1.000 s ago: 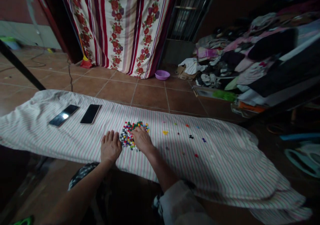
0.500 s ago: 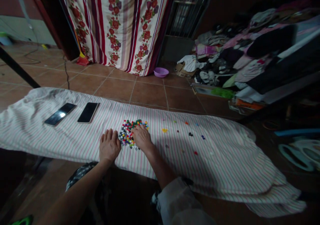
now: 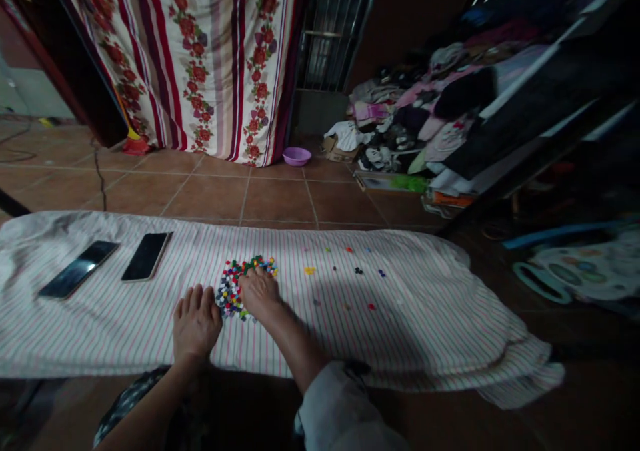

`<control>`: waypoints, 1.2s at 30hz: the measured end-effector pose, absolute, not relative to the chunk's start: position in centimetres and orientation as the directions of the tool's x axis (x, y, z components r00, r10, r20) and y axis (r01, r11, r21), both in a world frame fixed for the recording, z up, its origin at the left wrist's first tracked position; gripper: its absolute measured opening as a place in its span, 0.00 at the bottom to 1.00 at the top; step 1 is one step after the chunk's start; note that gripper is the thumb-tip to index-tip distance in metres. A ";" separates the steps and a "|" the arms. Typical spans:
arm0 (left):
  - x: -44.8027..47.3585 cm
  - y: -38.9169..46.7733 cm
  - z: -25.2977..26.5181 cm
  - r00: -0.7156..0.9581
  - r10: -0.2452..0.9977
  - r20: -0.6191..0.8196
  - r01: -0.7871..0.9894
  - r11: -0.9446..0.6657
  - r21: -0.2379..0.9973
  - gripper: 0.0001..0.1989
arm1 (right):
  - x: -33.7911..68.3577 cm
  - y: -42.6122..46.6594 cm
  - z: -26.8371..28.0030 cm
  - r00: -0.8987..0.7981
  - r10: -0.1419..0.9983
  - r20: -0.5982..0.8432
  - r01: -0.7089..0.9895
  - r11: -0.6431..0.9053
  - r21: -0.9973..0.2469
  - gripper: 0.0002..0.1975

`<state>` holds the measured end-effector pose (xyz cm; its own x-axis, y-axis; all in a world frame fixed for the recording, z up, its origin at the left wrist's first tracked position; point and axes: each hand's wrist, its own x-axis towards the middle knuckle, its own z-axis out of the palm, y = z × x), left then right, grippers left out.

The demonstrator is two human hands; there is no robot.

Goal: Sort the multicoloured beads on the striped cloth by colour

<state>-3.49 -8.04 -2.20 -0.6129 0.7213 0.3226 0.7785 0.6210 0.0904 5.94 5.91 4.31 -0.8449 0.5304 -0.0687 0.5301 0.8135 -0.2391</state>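
Observation:
A heap of small multicoloured pieces [image 3: 233,289], bead-like and too small to name exactly, lies on the striped cloth [image 3: 430,331]. My left hand [image 3: 197,321] rests flat on the cloth at the heap's left side, fingers stretched forward and holding nothing. Over the right part of the heap, my right hand [image 3: 260,292] has its fingers bent down and drawn together among the pieces; the tips are hidden. Off to the right lie small groups sorted by colour, among them yellow pieces [image 3: 309,271], black pieces [image 3: 359,271], blue pieces [image 3: 382,273] and a red piece [image 3: 371,307].
Two phones, one farther left [image 3: 79,269] and one nearer the heap [image 3: 147,256], lie on the cloth. Beyond the cloth are a tiled floor, a purple basin [image 3: 297,156], a floral curtain [image 3: 215,71] and a pile of clothes [image 3: 400,111] at the right.
The camera view has shifted, so the cloth appears lower and farther left. Both hands stay beside and over the heap, the right one still with bent fingers among the pieces.

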 end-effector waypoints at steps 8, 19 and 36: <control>-3.6 -8.2 -2.2 -0.590 0.735 0.334 0.786 0.617 0.031 0.24 | 6.6 5.8 5.1 -0.845 0.535 0.012 0.498 0.794 -0.349 0.11; -3.4 -8.3 -1.4 -0.589 0.743 0.317 0.791 0.611 0.035 0.25 | 7.1 7.2 4.4 -0.741 0.653 0.160 0.458 0.664 -0.590 0.05; -3.5 -8.2 -1.5 -0.619 0.737 0.270 0.774 0.631 0.052 0.26 | 14.8 15.1 3.4 -0.272 0.951 -0.149 -0.386 -0.249 -0.888 0.17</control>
<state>-3.48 -8.25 -1.45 -0.6190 0.7374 0.2703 0.7743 0.6307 0.0522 14.79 15.05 3.42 -0.2717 0.9508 -0.1490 -0.3857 -0.2494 -0.8883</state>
